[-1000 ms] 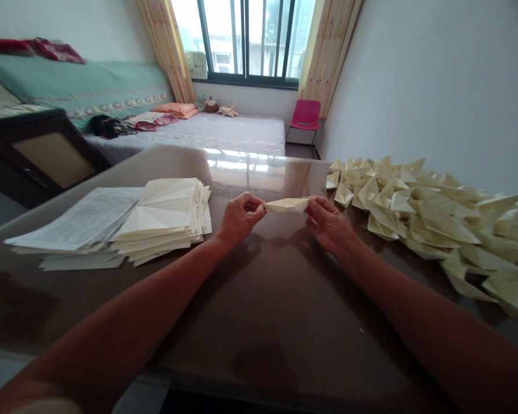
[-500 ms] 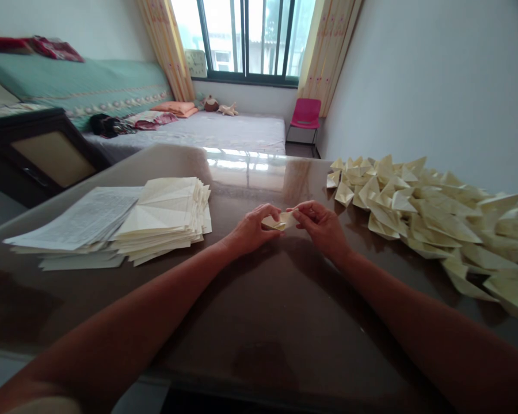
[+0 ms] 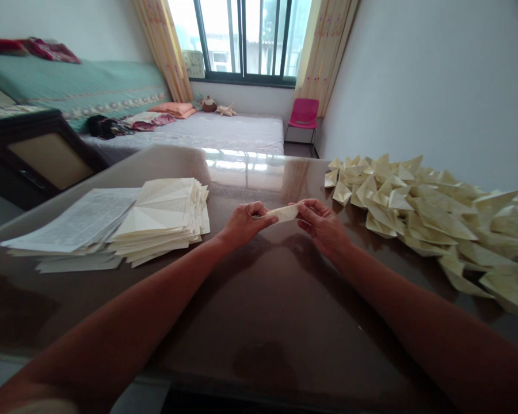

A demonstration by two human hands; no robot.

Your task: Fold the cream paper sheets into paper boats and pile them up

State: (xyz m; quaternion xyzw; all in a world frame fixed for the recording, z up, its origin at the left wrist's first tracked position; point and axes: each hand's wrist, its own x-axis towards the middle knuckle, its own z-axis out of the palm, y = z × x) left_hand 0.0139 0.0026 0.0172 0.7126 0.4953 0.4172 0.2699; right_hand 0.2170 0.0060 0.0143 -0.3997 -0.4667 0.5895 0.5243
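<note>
A small folded piece of cream paper [image 3: 285,214] spans the gap between my two hands, just above the brown table [image 3: 280,310]. My left hand [image 3: 247,221] is closed on its left end, thumb along the near side. Thumb and fingertips of my right hand [image 3: 322,223] pinch the right end. The ends of the folded paper are hidden by my fingers. To the right lies a large heap of folded paper boats [image 3: 414,201]. Left of my hands sits a stack of creased cream sheets [image 3: 162,215].
Beside the creased stack, a pile of printed sheets [image 3: 75,221] lies flat. Past the table's far edge are a bed [image 3: 237,129], a pink chair [image 3: 304,114] and a window. A dark cabinet [image 3: 43,155] stands at the left, and a white wall rises on the right.
The folded paper has been turned from an open, pocket-like shape to a flat narrow strip. My left fingers have curled in around its end. The view has shifted slightly.
</note>
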